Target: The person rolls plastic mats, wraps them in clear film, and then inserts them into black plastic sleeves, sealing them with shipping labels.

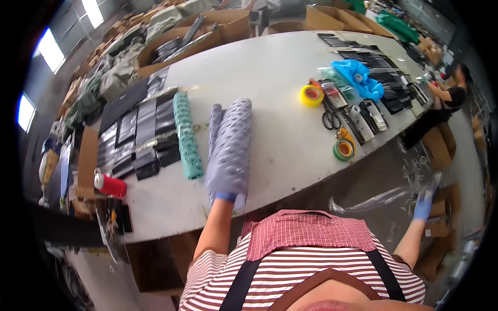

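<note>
A grey-blue rolled mat with a raised bubbly pattern (232, 147) lies lengthwise on the table's near part. My left hand (226, 196), in a blue glove, reaches into or under its near end, so the fingers are hidden. Close by on the left is a thinner green roll of similar texture (187, 137). Out past the table's right edge, my right hand (423, 206), also blue-gloved, is closed on clear plastic film (376, 199), which trails leftward and upward from it; blur softens the fingers.
Black flat packs (137, 127) and a red can (111, 185) are at the left of the white table (275, 62). Yellow tape (311, 96), black scissors (331, 120), green tape (343, 149) and a blue bag (358, 78) lie right. A co-worker (452, 98) stands far right; cardboard boxes (441, 142) line the floor.
</note>
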The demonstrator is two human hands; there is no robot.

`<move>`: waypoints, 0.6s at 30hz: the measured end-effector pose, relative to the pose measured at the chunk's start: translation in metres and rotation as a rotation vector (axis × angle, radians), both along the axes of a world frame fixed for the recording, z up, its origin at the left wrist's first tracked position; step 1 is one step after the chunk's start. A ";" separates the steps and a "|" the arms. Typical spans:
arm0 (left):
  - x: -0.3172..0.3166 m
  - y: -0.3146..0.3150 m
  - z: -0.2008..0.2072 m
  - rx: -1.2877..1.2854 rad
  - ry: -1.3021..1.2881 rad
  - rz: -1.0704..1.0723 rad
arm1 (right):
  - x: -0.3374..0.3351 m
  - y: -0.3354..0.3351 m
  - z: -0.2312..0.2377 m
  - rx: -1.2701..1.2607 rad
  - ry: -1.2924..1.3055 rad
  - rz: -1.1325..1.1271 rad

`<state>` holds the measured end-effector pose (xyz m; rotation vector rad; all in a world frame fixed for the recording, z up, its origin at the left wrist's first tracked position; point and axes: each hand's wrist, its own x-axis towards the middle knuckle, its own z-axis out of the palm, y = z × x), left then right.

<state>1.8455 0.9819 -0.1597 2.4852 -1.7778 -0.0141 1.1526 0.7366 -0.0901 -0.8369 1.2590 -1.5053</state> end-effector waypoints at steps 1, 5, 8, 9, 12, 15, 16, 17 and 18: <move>-0.016 -0.010 0.004 0.060 -0.072 -0.064 | -0.014 -0.004 -0.016 0.053 -0.042 -0.044; -0.077 -0.050 -0.010 0.108 0.147 -0.222 | -0.078 -0.010 -0.068 0.150 -0.032 -0.136; -0.087 -0.022 -0.041 0.192 0.281 -0.170 | -0.072 -0.005 -0.132 0.319 0.063 -0.057; -0.084 -0.024 -0.049 0.181 0.229 -0.121 | -0.077 0.013 -0.150 0.384 0.117 -0.033; -0.038 -0.005 -0.040 0.142 0.113 0.136 | -0.052 0.081 -0.235 0.666 0.310 0.273; 0.019 0.016 -0.064 0.249 0.015 0.460 | 0.013 0.124 -0.266 0.770 0.444 0.675; 0.019 0.006 -0.056 0.282 0.043 0.489 | 0.039 0.122 -0.263 0.716 0.463 0.744; 0.022 0.000 -0.042 0.311 0.065 0.530 | 0.076 0.111 -0.243 0.642 0.480 0.781; 0.027 0.001 -0.037 0.308 0.066 0.542 | 0.130 0.098 -0.202 0.582 0.533 0.810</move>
